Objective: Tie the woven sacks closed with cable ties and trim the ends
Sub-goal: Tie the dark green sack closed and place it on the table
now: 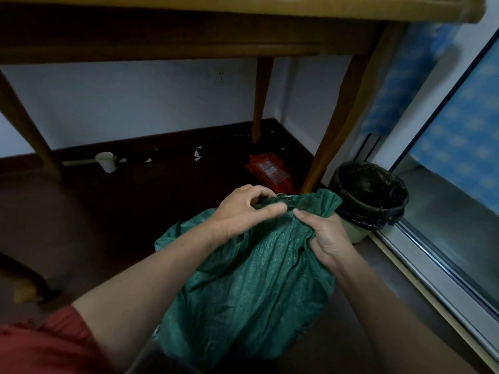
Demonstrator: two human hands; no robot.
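Observation:
A full green woven sack [251,287] stands on the dark floor in front of me, its top gathered into a neck. My right hand [326,241] grips the bunched neck from the right side. My left hand [243,209] is at the top of the neck, its fingers curled and pinching the sack's gathered mouth [310,202]. A thin dark strip shows at the neck between the two hands; whether it is a cable tie I cannot tell. No cutting tool is in sight.
A wooden table [243,12] stands over the floor, its legs [332,125] close behind the sack. A bin with a black liner [370,195] sits right of the sack, beside a sliding door track [432,268]. Red packets [270,171], a white cup [106,161] and paper scraps lie under the table.

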